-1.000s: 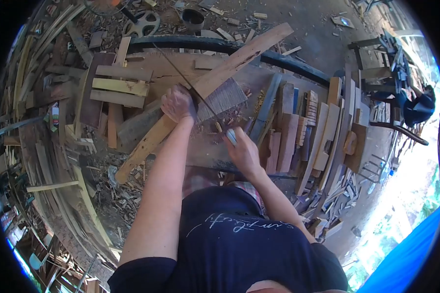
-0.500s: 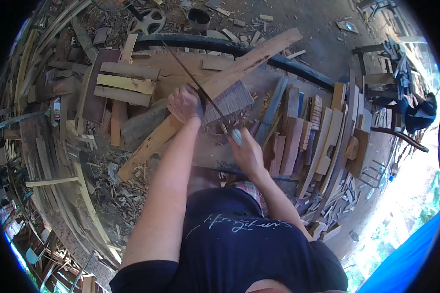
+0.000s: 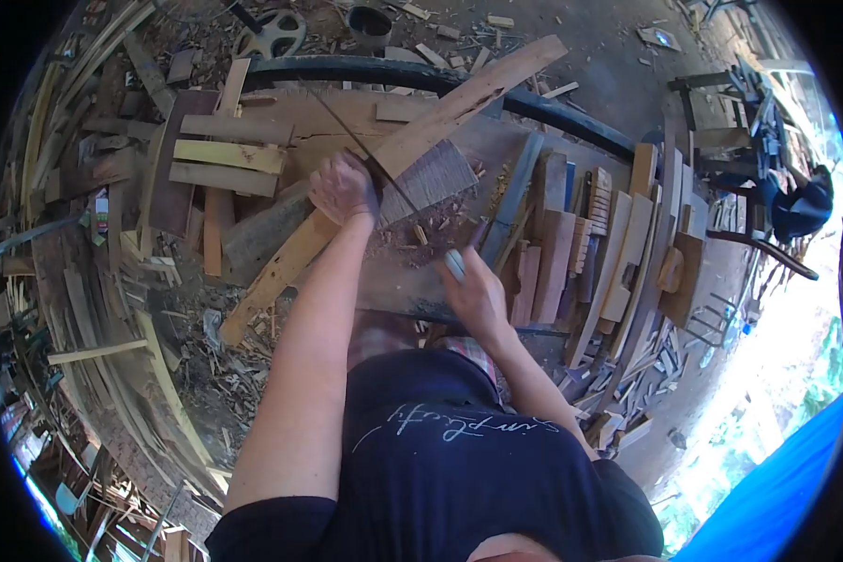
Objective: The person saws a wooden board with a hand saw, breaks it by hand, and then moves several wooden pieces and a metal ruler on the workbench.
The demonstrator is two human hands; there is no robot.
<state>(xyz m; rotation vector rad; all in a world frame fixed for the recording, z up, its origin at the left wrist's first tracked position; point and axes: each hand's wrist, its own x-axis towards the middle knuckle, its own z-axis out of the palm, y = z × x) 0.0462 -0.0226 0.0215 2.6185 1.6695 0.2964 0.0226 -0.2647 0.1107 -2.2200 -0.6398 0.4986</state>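
Observation:
A long wooden board (image 3: 262, 281) lies diagonally across the low work surface. My left hand (image 3: 344, 190) presses down and grips it near the middle, with the fingers partly curled. Just right of that hand, a thin, dark saw blade (image 3: 347, 129), seen edge-on, crosses the board. My right hand (image 3: 480, 298) is closed around a light-blue handle (image 3: 454, 265) at the near end of the blade's line. I cannot make out the joint between blade and handle. Under the board sits a grey, grooved wood block (image 3: 440, 183), with reddish sawdust around it.
Several short planks (image 3: 229, 153) lie stacked on the left. Wood blocks and wooden hand planes (image 3: 670, 270) line the right side. A dark beam (image 3: 347, 70) runs along the far edge, with a dark bucket (image 3: 369, 28) beyond it. Offcuts and shavings litter the ground.
My right hand has drawn back slightly toward my body and to the right, with the blade shifting a little nearer. My left hand stays on the board. The whole view has shifted slightly.

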